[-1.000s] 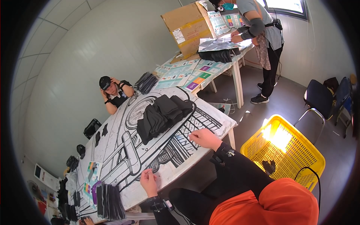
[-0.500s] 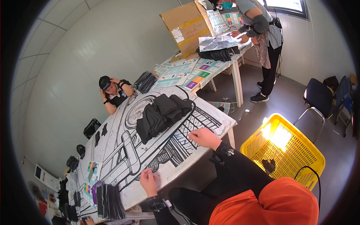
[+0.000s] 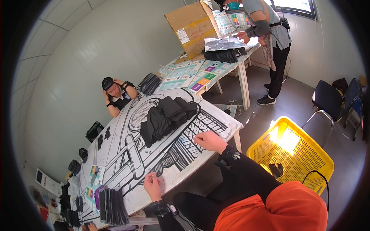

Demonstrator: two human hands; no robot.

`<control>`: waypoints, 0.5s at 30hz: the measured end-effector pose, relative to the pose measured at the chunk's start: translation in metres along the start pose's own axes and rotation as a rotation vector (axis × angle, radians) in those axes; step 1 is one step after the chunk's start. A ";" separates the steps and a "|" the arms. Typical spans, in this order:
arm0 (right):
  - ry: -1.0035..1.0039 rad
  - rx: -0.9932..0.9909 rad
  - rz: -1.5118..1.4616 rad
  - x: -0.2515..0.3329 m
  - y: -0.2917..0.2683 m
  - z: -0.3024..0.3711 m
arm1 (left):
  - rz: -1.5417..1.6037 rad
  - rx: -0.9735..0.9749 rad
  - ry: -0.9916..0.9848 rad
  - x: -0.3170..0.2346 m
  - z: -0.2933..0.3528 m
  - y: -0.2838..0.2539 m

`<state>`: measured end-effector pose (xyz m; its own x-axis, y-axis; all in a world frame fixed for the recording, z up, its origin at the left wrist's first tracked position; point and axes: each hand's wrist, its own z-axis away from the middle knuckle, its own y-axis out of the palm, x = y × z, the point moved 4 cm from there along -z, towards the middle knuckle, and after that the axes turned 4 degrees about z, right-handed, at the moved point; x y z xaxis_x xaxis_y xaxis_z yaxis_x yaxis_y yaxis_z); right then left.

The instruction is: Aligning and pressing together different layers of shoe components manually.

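Note:
My left hand (image 3: 152, 187) rests at the near edge of the table (image 3: 175, 184), its fingers curled in with nothing visible in them. Farther right, my right hand (image 3: 210, 141) lies on the tabletop, loosely closed, palm side down and apparently holding nothing. Beyond both hands sits a large heap of black folded cloth pieces (image 3: 167, 118); neither hand touches it. The heap is nearest to my right hand. To the left of my left hand stands a bundle of dark cloth pieces (image 3: 112, 207) at the table edge.
A yellow plastic basket (image 3: 325, 158) with a dark piece inside stands on the floor at right. Across the table a person (image 3: 117, 96) sits, hands at the head. At the back table another person (image 3: 266, 34) handles sheets beside a cardboard box (image 3: 192, 29). Chairs (image 3: 329, 98) stand far right.
My hands and the black heap have stayed in place. The standing person's arms have shifted over the sheets at the back table. The seated person's head has tilted slightly.

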<state>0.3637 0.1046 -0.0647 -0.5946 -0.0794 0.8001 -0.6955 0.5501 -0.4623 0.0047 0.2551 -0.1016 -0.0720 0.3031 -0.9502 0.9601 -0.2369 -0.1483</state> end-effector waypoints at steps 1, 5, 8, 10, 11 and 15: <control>0.004 0.003 -0.002 0.000 0.000 0.000 | 0.007 0.004 -0.002 0.000 0.000 0.000; 0.020 0.015 0.004 -0.001 0.001 0.000 | -0.002 0.003 0.006 -0.001 0.000 0.001; 0.010 0.005 -0.006 -0.002 0.002 -0.001 | -0.013 -0.002 0.011 -0.001 0.000 0.001; -0.011 -0.012 -0.009 -0.005 0.001 -0.001 | -0.006 0.001 0.007 -0.002 0.000 0.003; -0.034 -0.026 -0.013 -0.005 0.002 0.000 | 0.001 0.000 0.003 -0.002 0.001 0.003; -0.046 -0.031 -0.017 -0.008 0.004 -0.002 | -0.002 -0.002 0.001 0.000 0.000 0.000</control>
<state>0.3661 0.1091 -0.0722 -0.6008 -0.1267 0.7893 -0.6936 0.5735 -0.4359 0.0044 0.2550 -0.1021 -0.0738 0.3048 -0.9496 0.9606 -0.2342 -0.1498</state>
